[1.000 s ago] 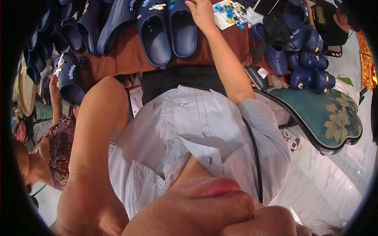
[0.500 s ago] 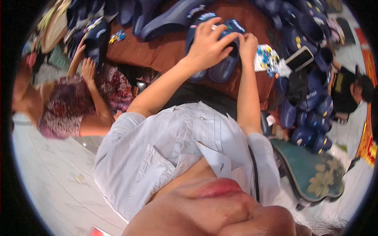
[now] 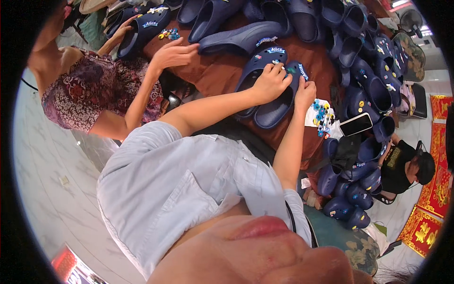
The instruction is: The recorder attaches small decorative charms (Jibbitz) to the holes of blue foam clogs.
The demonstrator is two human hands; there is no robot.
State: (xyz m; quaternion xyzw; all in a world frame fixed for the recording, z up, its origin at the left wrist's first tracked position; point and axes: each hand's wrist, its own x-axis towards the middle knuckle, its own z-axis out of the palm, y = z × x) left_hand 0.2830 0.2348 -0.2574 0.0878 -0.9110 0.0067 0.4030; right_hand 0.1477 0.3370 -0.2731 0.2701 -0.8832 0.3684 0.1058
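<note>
Fingers of the left hand [image 3: 267, 88] bent narrowly over the pair of navy clogs [image 3: 271, 113] at one o'clock on the brown-covered tabletop [image 3: 208, 77], their grip unclear, while the right hand's [image 3: 305, 96] seemed to pinch its edge. Apparently the decorations [image 3: 275, 50] were being worked; next called for steadying.

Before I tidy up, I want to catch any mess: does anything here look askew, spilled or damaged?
One navy clog looks tipped on its side, just beyond the clog pair being handled; that seems odd because several neighbouring clogs show their foot openings. No damage is visible.
</note>
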